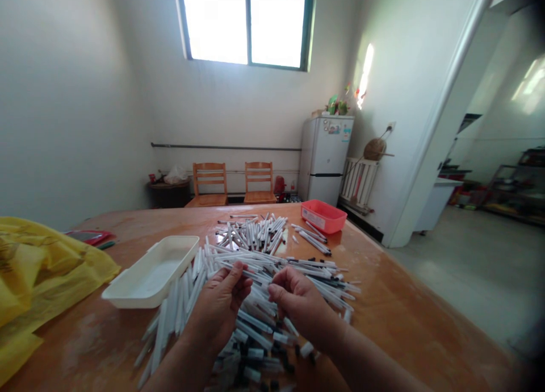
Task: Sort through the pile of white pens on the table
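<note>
At the far left, a crumpled, glossy yellow plastic bag slumps over the edge of a broad table, whose varnished orange wood shines with a smooth, worn surface. Behind the bag lies a flat red object, too indistinct to identify. Next comes a shallow, rectangular white plastic tray with a rounded rim, its inside holding nothing visible.

To its right, the person's left hand curves inward, fingers and thumb closed in a firm grip on a few slim white plastic tubes. The right hand sits just beside it, fingers curled down in the same closed grip on more of them. The tubes are thin, straight and smooth, many with black tips. They lie in a dense, criss-crossed heap on the table, around and under both hands, stretching from the tray's edge toward the far side.

Beyond the heap sits a rectangular red plastic basket with a white label. Further back, two wooden chairs stand against a pale wall under a green-framed window. At the right stands a white refrigerator, then a smooth grey floor.
</note>
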A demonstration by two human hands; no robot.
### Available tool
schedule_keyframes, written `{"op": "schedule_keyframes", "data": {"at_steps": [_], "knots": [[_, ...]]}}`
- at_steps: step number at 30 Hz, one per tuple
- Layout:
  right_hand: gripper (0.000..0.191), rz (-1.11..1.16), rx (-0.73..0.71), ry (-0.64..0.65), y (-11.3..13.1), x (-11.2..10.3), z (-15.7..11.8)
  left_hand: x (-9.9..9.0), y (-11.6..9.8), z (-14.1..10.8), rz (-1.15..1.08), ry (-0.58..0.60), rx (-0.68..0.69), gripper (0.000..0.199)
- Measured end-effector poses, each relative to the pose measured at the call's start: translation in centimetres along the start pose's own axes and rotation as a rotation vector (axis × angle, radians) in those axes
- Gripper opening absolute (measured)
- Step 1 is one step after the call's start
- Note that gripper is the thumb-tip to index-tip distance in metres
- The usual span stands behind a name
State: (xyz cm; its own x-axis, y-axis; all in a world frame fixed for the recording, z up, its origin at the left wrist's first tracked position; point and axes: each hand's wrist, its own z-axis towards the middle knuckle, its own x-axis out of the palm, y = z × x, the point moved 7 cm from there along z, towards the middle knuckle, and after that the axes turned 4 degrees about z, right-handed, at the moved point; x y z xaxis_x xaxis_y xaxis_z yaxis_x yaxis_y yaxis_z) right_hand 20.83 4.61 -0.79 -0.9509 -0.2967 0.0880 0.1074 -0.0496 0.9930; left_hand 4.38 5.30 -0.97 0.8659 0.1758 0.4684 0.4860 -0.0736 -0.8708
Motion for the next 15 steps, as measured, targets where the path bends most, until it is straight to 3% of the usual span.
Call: {"op": "schedule_keyframes", "data": {"at_steps": [5, 10, 15], "knots": [[0.042, 0.065, 0.088, 0.065, -0.6, 0.5, 0.1, 0.0, 0.0, 0.0, -0.003, -0.02, -0.002, 0.005], [0.033, 0.069, 0.035, -0.004, -0.4, 0.0, 0.1, -0.1, 0.2, 0.1, -0.001, -0.014, -0.002, 0.005], [0.037, 0.103, 0.117, 0.065, -1.1, 0.4, 0.1, -0.3, 0.3, 0.2, -0.011, -0.028, 0.004, 0.004]]}}
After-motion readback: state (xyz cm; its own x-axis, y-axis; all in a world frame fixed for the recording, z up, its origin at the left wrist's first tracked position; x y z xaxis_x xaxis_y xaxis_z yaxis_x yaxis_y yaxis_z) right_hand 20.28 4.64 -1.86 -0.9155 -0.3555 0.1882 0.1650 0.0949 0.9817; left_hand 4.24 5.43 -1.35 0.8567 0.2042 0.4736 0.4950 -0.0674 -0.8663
